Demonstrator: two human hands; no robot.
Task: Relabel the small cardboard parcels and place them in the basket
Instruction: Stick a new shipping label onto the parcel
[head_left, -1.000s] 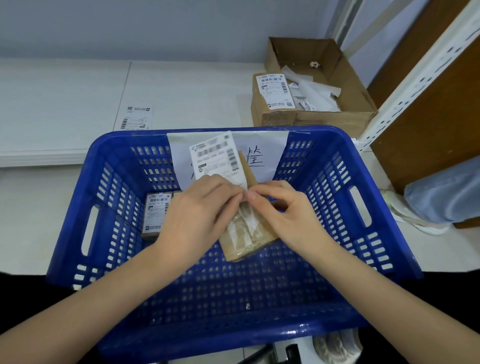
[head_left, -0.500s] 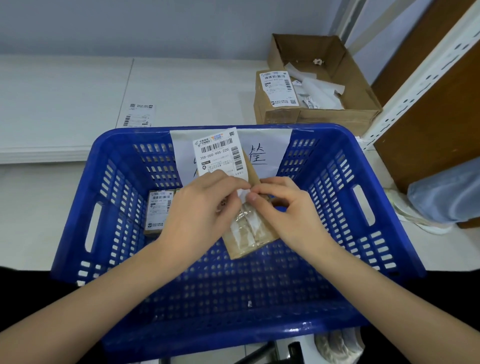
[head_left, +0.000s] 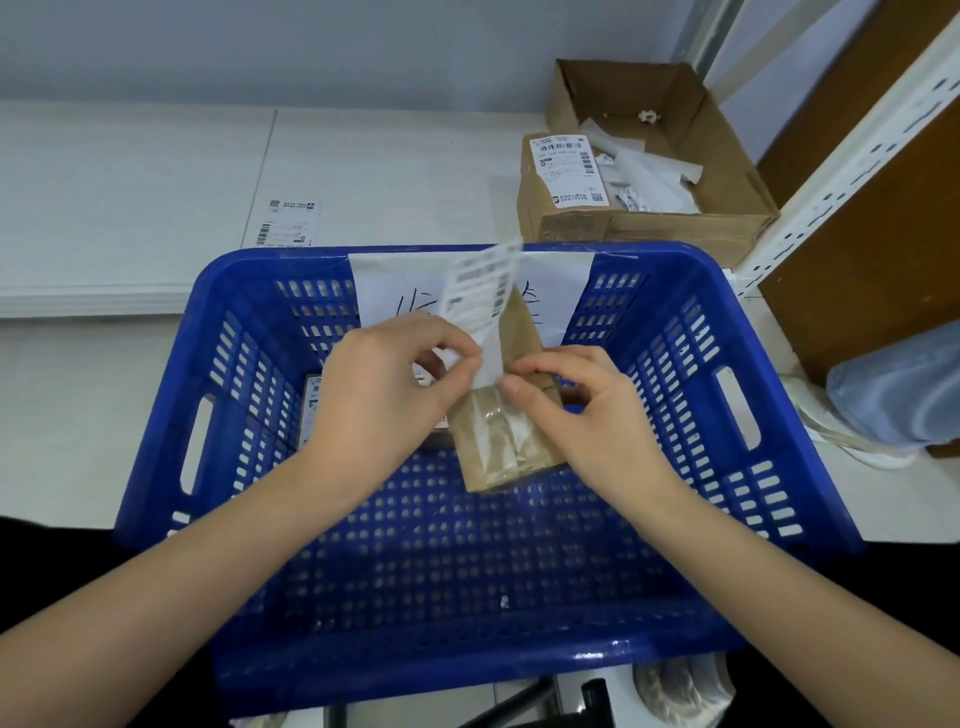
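Parcel (head_left: 501, 431): small, brown and flat, with shiny clear tape across its near half. It is held up over the middle of the basket, tilted, with its far end pointing at the basket's far wall.
Label (head_left: 480, 299): a white sticker with bar codes. It stands up from the parcel and looks blurry, so it is likely moving. Its low end is down at the parcel; I cannot tell if any of it is stuck on.
Left hand (head_left: 387, 395): finger and thumb pinch the low end of the label.
Right hand (head_left: 587, 410): fingers curl round the right side of the parcel, and the thumb presses on its top.
What could go wrong: the label may tear if it is pulled too fast. It may fold and stick to itself, or go on crooked or with wrinkles. The parcel may slip and drop if the right hand lets go a bit.
Basket (head_left: 779, 415): blue plastic with holes and handle slots. A white paper sign (head_left: 382, 291) with writing hangs on its far wall.
Other parcel (head_left: 314, 402): it lies at the left side of the basket floor, with a label on it, partly hidden by the left hand.
Open box (head_left: 644, 208): brown cardboard, past the basket's far right corner, with white paper scraps inside.
Loose label (head_left: 288, 223): lies flat on the white top past the basket's far left corner.
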